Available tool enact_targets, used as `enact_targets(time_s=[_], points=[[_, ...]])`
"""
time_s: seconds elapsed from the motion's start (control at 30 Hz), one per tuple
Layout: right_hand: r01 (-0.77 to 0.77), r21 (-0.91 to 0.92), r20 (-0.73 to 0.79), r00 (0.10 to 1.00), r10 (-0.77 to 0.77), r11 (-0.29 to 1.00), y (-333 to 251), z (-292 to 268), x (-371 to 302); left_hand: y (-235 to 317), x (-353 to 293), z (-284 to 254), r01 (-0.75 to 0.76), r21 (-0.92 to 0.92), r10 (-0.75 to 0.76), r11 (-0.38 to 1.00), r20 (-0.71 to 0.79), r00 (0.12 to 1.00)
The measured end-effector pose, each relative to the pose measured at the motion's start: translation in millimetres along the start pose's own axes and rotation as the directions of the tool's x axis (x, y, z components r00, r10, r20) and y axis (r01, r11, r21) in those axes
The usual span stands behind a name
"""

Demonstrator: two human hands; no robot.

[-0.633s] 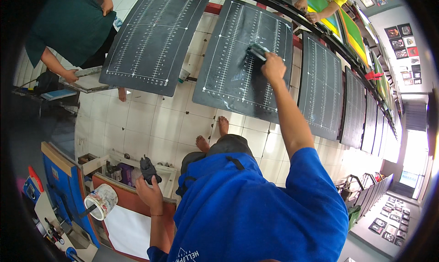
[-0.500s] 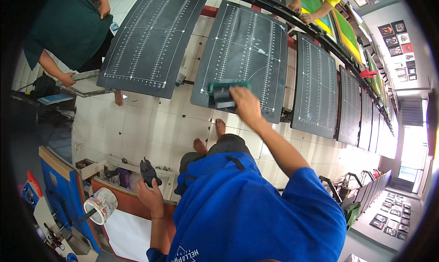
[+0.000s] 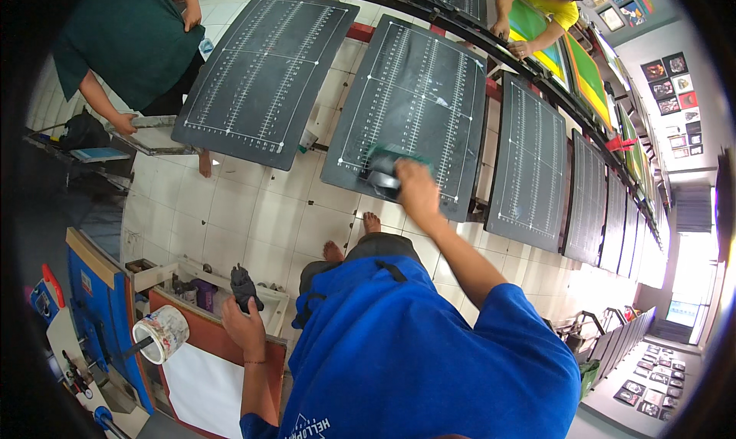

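My right hand (image 3: 418, 190) is closed on a dark block-shaped hand tool with a green base (image 3: 381, 170), blurred by motion. The tool lies against the near end of a black printing board (image 3: 406, 94) marked with white ruled scales. Lower down, at my left side, my left hand (image 3: 244, 324) grips a dark grey, crumpled bundle (image 3: 244, 286) that sticks up above the fingers. I cannot make out whether it is cloth. Below that hand are a paint-stained white bucket (image 3: 162, 334) and a white sheet (image 3: 203, 385) on a reddish-brown board.
Similar black boards stand on both sides, one at left (image 3: 264, 78) and several to the right (image 3: 529, 163). A person in dark green (image 3: 126, 48) holds a frame at far left. Someone in yellow (image 3: 548, 9) works by green and yellow screens (image 3: 586, 71). A blue-sided panel (image 3: 100, 309) stands near left.
My right hand and the tool have shifted slightly to the right along the board's near end. My left hand still holds the dark bundle. The whole view has tilted a little.
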State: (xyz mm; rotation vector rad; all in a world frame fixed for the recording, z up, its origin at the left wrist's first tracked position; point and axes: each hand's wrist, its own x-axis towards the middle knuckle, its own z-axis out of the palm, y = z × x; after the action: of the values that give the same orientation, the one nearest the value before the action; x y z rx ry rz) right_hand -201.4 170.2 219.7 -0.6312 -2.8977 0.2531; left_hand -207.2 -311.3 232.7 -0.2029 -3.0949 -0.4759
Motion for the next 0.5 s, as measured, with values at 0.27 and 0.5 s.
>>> enact_targets(time_s=[0.27, 0.5], points=[[-0.292, -0.253, -0.006, 0.954, 0.300, 0.923, 144.4, -24.9, 80.6, 4.9, 1.8, -0.5, 0.103, 0.080, -0.106, 0.991, 0.035, 0.994], [-0.169, -0.127, -0.086, 0.984, 0.159, 0.977, 128.7, 1.5, 165.3, 13.8, 4.7, -0.4, 0.080, 0.191, -0.088, 0.978, 0.030, 0.996]])
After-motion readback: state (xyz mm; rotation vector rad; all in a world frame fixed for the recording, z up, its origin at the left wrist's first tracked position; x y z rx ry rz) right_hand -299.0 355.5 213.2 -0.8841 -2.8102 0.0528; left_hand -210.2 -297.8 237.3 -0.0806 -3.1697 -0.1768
